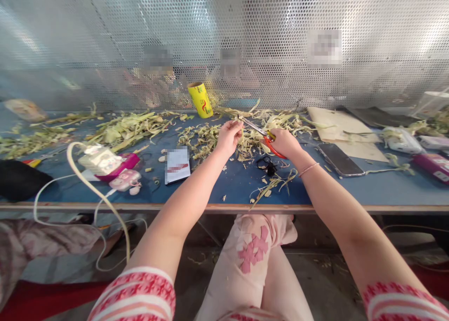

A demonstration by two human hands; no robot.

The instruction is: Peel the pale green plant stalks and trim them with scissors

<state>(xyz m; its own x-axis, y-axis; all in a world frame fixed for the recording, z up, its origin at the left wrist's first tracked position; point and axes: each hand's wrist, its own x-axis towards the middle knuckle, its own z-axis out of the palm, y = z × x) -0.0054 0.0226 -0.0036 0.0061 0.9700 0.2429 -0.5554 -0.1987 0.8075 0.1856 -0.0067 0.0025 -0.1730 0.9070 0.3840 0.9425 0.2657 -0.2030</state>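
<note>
My right hand [285,143] is wrapped round the orange-red handles of a pair of scissors [255,127], whose metal blades point left. At the blade tips is my left hand [229,136], its fingers pinched together. What they hold is too small to make out, though it may be a bit of pale plant. Below and behind both hands lies a loose heap of dry, yellow-green plant strips [199,138]. A small black tangled thing [268,166] rests just under my right hand, with a few loose stalks [275,187] nearer the table edge.
A yellow cardboard tube [200,100] leans at the back, before a perforated metal screen [224,26]. Left are more plant strips [128,129], a screen-up device [177,165] and a charger with white cables [105,164]. Right are a dark phone [340,160] and cardboard [336,124].
</note>
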